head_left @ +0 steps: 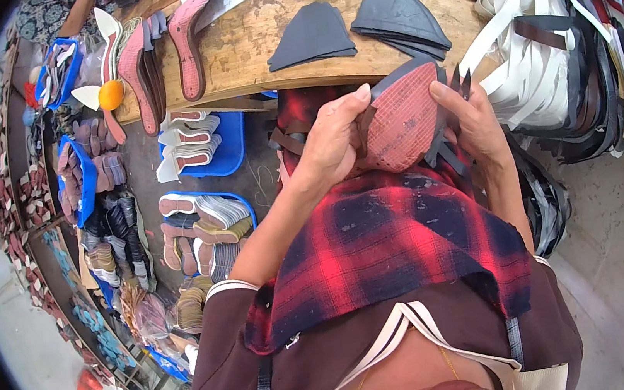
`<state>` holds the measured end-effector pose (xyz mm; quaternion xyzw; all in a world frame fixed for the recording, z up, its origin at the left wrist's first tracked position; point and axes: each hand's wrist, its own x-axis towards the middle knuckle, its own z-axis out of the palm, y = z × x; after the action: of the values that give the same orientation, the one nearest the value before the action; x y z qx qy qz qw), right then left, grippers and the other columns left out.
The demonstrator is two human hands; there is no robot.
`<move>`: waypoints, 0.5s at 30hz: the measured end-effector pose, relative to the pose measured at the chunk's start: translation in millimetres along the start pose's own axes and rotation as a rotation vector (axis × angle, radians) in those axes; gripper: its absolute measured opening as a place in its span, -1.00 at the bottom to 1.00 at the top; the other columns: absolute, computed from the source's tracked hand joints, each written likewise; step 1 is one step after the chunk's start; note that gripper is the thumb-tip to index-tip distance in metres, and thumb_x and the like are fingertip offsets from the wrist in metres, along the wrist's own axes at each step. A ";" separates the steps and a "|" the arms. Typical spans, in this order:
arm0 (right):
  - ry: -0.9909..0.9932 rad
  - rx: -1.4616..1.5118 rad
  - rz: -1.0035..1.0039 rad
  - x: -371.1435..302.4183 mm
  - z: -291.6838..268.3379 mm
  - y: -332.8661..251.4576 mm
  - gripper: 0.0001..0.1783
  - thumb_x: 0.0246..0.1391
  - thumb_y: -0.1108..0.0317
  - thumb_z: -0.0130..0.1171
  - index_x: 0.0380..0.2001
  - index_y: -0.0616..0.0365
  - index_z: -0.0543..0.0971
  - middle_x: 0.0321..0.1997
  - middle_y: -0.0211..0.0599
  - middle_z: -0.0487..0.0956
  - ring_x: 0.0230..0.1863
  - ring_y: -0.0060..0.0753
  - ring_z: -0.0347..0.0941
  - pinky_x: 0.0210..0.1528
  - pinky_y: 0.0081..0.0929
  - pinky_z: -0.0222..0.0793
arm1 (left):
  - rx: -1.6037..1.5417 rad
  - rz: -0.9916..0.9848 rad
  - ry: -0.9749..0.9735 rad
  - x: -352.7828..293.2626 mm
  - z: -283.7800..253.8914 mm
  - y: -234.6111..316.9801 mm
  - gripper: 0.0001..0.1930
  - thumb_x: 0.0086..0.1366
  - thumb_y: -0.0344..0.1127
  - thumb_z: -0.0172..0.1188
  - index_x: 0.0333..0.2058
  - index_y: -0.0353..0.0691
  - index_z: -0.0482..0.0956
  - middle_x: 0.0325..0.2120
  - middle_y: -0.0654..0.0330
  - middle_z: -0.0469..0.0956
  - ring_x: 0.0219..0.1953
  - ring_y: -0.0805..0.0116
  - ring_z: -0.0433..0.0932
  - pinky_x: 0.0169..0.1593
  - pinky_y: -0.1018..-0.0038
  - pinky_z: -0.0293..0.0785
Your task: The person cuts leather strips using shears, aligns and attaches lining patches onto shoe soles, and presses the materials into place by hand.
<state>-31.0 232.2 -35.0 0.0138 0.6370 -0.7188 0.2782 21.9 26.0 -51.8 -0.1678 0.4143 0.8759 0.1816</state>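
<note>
Item: shoe sole [401, 118], reddish, with a fine cross-hatched texture on the upturned face and a dark grey upper wrapped over its rim; dark straps [447, 151] hung loose from its lower right side. It was held up over the lap, just in front of the near edge of the wooden workbench [256, 54]. The left hand [333, 145] was closed on the sole's left edge, thumb pressed to the top rim. The right hand [478, 124] gripped the right edge, thumb tip on the textured face. Beneath both: a red-and-black plaid cloth [389, 248] spread across the lap. On the workbench, near its front edge: two stacks of dark grey upper pieces [357, 26]. Toward its left end: upright pink insoles [155, 58]. To the right: a heap of white and black strapping [543, 49]. Below the workbench's left edge: blue trays [231, 139] of soles.
</note>
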 end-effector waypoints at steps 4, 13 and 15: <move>0.003 -0.065 -0.028 -10.1 0.8 0.8 -0.72 0.20 0.14 0.08 -0.39 0.14 0.53 -0.55 -0.59 0.43 -0.68 -0.77 0.24 -0.72 -0.76 0.12 | 0.240 0.188 0.114 -13.0 4.3 -13.2 -0.65 0.42 -0.13 -0.05 -0.36 -0.31 0.52 -0.47 0.35 0.42 -0.42 0.60 0.35 -0.30 0.60 0.31; -0.004 0.106 -0.009 -14.9 -2.1 -8.1 -0.73 0.20 0.15 0.12 -0.39 0.14 0.54 -0.55 -0.58 0.45 -0.71 -0.78 0.23 -0.73 -0.76 0.17 | 0.601 0.296 0.074 -15.2 13.3 1.7 -0.75 0.28 -0.31 0.17 -0.53 -0.31 0.44 -0.60 0.41 0.32 -0.48 0.65 0.24 -0.40 0.60 0.20; 0.055 0.368 0.079 -11.2 3.6 -10.3 -0.76 0.19 0.16 0.13 -0.43 0.10 0.52 -0.58 -0.61 0.43 -0.73 -0.80 0.20 -0.77 -0.75 0.09 | 0.801 0.324 0.097 -13.5 6.5 4.5 -0.73 0.26 -0.32 0.18 -0.58 -0.32 0.42 -0.61 0.39 0.30 -0.49 0.64 0.23 -0.43 0.58 0.21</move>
<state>-24.6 233.5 -20.8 0.1090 0.5010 -0.8111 0.2815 30.7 26.1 -38.9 -0.0578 0.7505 0.6544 0.0727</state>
